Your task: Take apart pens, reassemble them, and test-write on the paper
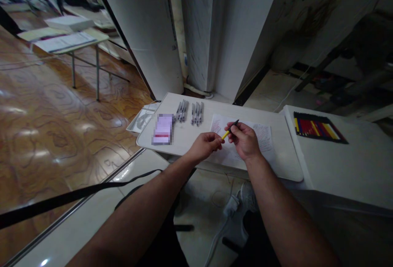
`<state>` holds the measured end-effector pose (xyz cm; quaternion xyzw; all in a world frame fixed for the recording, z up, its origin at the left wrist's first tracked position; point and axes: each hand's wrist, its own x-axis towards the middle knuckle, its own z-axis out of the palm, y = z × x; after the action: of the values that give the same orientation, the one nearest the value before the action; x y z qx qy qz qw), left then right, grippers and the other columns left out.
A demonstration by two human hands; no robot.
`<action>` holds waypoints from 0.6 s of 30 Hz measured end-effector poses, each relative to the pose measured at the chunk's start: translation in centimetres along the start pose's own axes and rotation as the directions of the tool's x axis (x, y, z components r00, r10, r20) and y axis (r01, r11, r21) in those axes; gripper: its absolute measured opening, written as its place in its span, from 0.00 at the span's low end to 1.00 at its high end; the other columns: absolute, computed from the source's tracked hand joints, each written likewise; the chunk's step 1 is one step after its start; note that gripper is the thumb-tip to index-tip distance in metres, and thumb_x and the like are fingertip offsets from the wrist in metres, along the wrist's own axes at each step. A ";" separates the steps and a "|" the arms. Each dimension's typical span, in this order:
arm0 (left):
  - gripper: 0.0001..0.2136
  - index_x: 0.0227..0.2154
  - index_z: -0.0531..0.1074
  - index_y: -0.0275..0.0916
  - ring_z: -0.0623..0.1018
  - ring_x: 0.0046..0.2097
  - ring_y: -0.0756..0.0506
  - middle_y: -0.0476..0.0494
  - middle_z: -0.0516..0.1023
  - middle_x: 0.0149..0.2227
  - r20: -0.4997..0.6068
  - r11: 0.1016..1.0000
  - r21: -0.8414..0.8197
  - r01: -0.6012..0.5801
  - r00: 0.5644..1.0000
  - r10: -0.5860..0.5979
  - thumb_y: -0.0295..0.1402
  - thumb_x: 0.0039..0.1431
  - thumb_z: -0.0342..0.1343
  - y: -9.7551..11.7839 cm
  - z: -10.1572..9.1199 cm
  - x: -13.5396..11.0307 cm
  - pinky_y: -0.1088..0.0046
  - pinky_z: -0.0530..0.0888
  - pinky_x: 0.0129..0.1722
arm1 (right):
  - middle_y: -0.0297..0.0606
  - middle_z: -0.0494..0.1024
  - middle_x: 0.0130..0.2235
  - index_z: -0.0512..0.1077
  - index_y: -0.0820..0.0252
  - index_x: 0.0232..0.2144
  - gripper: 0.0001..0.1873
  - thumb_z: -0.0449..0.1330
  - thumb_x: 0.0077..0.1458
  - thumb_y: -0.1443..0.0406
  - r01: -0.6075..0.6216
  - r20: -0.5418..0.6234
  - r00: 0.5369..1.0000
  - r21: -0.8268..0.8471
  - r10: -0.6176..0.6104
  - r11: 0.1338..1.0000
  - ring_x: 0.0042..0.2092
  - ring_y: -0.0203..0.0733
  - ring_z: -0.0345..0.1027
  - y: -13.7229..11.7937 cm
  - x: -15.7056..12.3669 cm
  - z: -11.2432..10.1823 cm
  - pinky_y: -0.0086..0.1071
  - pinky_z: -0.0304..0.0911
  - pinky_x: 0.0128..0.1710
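A yellow pen with a black end [226, 134] is held over the table between my two hands. My left hand [208, 146] pinches its yellow end. My right hand [244, 138] has fingers closed around the black part, whose tip points up and to the right. Beneath them lies a sheet of paper [264, 140] covered in scribbled lines, partly hidden by my hands. Two small groups of clear pens with dark ends, a left group [182, 110] and a right group [197, 113], rest farther back on the white table [245, 115].
A blurred-out phone-like thing [163, 129] lies at the table's left. On a white surface to the right sits a flat set of black-ended coloured pens [319, 127]. Under the table are a power strip [231, 205] and cable. A wall column [196, 33] stands behind.
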<state>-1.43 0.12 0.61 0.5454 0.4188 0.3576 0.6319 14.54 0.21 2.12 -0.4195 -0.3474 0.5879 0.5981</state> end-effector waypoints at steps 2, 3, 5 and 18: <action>0.12 0.28 0.75 0.34 0.69 0.25 0.52 0.48 0.75 0.24 -0.069 0.984 0.165 -0.060 0.995 0.072 0.39 0.55 0.57 0.0 0.1 -0.1 0.76 0.64 0.27 | 0.36 0.79 0.31 0.77 0.61 0.31 0.10 0.67 0.45 0.63 0.012 0.002 1.000 -0.009 -0.012 1.000 0.24 0.30 0.64 0.2 0.1 0.0 0.26 0.59 0.22; 0.11 0.28 0.75 0.34 0.69 0.26 0.52 0.47 0.75 0.24 -0.096 0.967 0.241 -0.085 0.989 0.111 0.39 0.55 0.56 0.0 0.2 -0.1 0.76 0.64 0.27 | 0.36 0.79 0.31 0.77 0.61 0.32 0.10 0.67 0.45 0.63 0.017 0.001 1.000 -0.012 -0.017 1.000 0.24 0.30 0.64 0.3 0.1 0.0 0.25 0.59 0.21; 0.11 0.29 0.76 0.35 0.70 0.27 0.51 0.47 0.76 0.25 -0.130 0.925 0.361 -0.118 0.976 0.176 0.38 0.56 0.56 -0.1 0.3 -0.3 0.76 0.64 0.27 | 0.36 0.79 0.31 0.77 0.61 0.32 0.10 0.67 0.45 0.63 0.026 -0.006 1.000 -0.014 -0.026 1.000 0.25 0.30 0.65 0.4 0.1 0.0 0.25 0.59 0.21; 0.04 0.32 0.73 0.38 0.72 0.31 0.49 0.47 0.75 0.29 -0.222 0.670 0.725 -0.156 0.869 0.443 0.32 0.53 0.59 -0.3 0.6 -0.7 0.74 0.66 0.31 | 0.36 0.79 0.30 0.76 0.61 0.31 0.15 0.71 0.41 0.60 -0.008 -0.109 0.994 0.003 0.008 1.000 0.25 0.31 0.66 0.8 0.3 0.3 0.24 0.63 0.21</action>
<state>-1.12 -0.78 0.42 0.7216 0.5374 0.3761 0.2215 13.93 0.49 1.53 -0.4516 -0.3119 0.5669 0.6142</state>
